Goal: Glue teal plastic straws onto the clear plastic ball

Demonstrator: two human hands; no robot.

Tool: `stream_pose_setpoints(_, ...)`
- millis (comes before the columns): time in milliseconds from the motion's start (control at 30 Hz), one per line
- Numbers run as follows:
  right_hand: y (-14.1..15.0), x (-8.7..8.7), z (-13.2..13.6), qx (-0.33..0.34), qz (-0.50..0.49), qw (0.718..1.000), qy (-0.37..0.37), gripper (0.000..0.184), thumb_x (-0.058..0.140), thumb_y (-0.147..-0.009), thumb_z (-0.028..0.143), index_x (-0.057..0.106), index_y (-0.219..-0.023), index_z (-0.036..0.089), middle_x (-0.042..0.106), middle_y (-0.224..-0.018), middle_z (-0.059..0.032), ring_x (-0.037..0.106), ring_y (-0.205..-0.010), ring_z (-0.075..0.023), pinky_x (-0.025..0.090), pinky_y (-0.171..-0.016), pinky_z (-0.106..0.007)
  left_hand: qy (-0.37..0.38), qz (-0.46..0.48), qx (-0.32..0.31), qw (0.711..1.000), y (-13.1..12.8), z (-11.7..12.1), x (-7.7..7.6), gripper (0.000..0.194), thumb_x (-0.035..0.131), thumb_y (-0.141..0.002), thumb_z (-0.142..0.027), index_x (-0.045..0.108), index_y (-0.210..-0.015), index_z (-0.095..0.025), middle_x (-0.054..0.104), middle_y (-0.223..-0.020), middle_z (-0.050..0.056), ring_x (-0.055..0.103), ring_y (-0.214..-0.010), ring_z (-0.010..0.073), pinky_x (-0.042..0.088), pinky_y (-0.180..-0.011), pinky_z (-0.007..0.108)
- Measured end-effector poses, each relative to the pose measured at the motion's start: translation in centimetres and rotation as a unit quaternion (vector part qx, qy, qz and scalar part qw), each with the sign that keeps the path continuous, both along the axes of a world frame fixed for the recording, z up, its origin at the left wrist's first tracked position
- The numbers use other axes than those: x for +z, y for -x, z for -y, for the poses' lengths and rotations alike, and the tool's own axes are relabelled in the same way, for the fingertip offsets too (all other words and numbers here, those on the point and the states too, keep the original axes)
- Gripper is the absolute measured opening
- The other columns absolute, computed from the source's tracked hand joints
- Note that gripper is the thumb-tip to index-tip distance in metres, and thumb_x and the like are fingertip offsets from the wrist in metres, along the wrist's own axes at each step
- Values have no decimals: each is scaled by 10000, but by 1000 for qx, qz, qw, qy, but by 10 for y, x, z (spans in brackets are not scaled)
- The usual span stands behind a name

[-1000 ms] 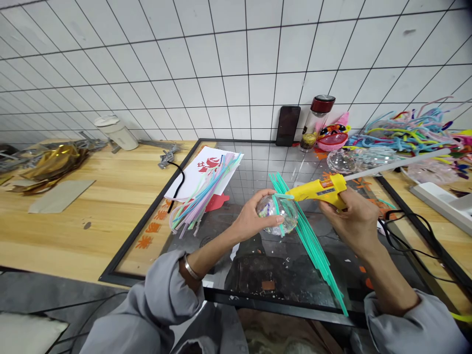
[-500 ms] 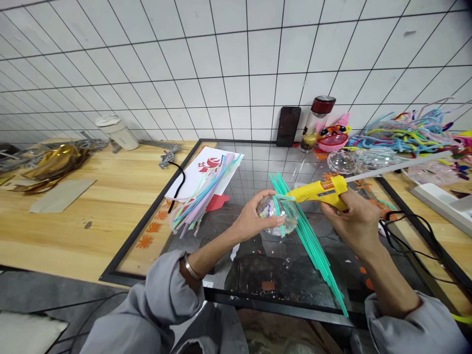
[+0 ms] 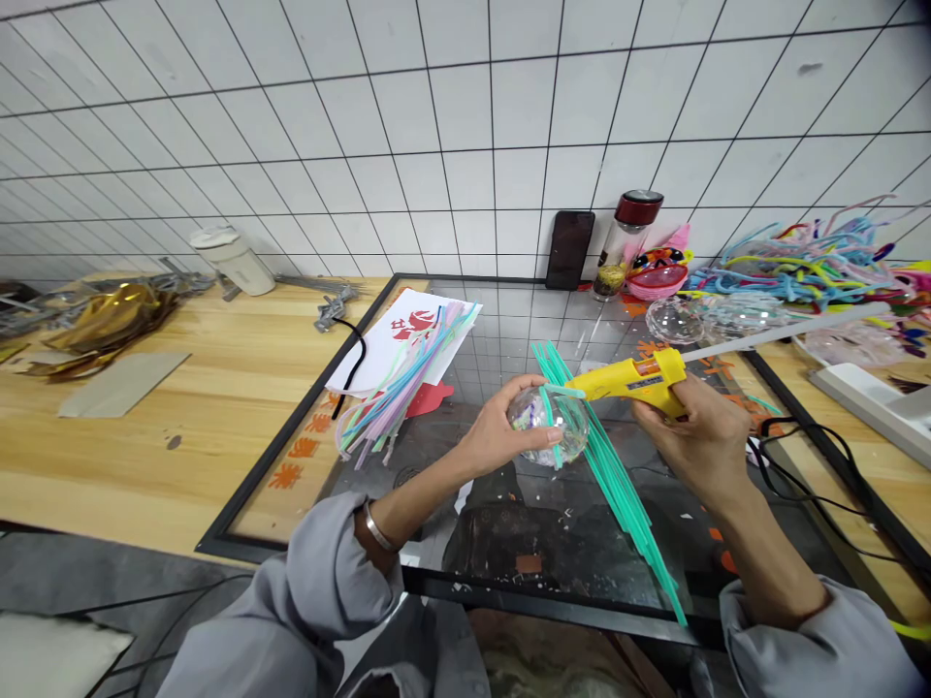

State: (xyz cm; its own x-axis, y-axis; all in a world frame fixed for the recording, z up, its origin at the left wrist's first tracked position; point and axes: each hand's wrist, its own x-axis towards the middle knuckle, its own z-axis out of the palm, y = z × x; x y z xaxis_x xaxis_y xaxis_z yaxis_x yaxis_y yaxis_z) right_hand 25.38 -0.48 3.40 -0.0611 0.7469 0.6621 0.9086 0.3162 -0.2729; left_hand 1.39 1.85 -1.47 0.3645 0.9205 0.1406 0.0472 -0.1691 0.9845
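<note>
My left hand (image 3: 509,427) is closed around a clear plastic ball (image 3: 571,431), thumb across its front. A green strip (image 3: 549,417) runs down the ball, and another short piece lies along its top. In my right hand (image 3: 694,427) is a yellow hot glue gun (image 3: 629,378), with a long white glue stick (image 3: 786,333) sticking out of its back. The gun's nozzle points left and is at the top of the ball, by the green piece; whether it touches cannot be made out. Under and beside the ball lies a bundle of green pipe cleaners (image 3: 618,475).
Pastel pipe cleaners (image 3: 407,378) lie on white paper (image 3: 364,359) to the left. A phone (image 3: 569,250) and a glass bottle (image 3: 626,242) stand at the wall. Clear ball halves (image 3: 676,320), a coloured pile (image 3: 807,257), a power strip (image 3: 873,402) and black cables (image 3: 815,485) are at right.
</note>
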Motion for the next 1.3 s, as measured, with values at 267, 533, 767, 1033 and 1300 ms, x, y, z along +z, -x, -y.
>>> stream_pose_setpoints(267,-2,-3,-3,43,31,995,-86,173,541,-787,240,444,-644,240,480,-538,25,423,-451,-119,299,-465,-264,2,-4,-3,1000,-1,1,3,632,811,-680,-339,544,-1241,-225,584,-1179,48,556,-1045,205,441,-933,314)
stream_pose_setpoints(533,-5,-4,-5,75,59,985,-145,188,558,-775,161,425,-661,229,446,-544,47,411,-446,-95,298,-444,-234,8,-8,0,1000,-1,0,1,650,812,-674,-349,540,-1252,-231,590,-1147,45,559,-988,192,448,-882,301)
stream_pose_setpoints(767,-4,-2,-4,80,68,982,-160,205,554,-773,140,404,-668,230,418,-541,59,374,-434,-84,288,-439,-232,8,-5,-1,1000,-1,0,1,649,817,-667,-339,546,-1244,-217,594,-1164,51,558,-1018,201,439,-906,305)
stream_pose_setpoints(1033,-5,-5,-5,73,71,982,-162,185,566,-763,130,431,-681,224,445,-556,53,409,-451,-88,310,-449,-226,8,-5,-5,1000,-1,0,0,654,818,-667,-340,543,-1250,-232,596,-1157,40,561,-990,189,439,-882,291)
stream_pose_setpoints(1300,-2,-1,-3,85,50,985,-142,145,555,-764,138,475,-681,225,440,-539,54,371,-426,-91,280,-432,-244,7,-2,-5,1000,-1,1,0,651,820,-668,-340,544,-1249,-245,590,-1123,31,543,-962,181,431,-863,291)
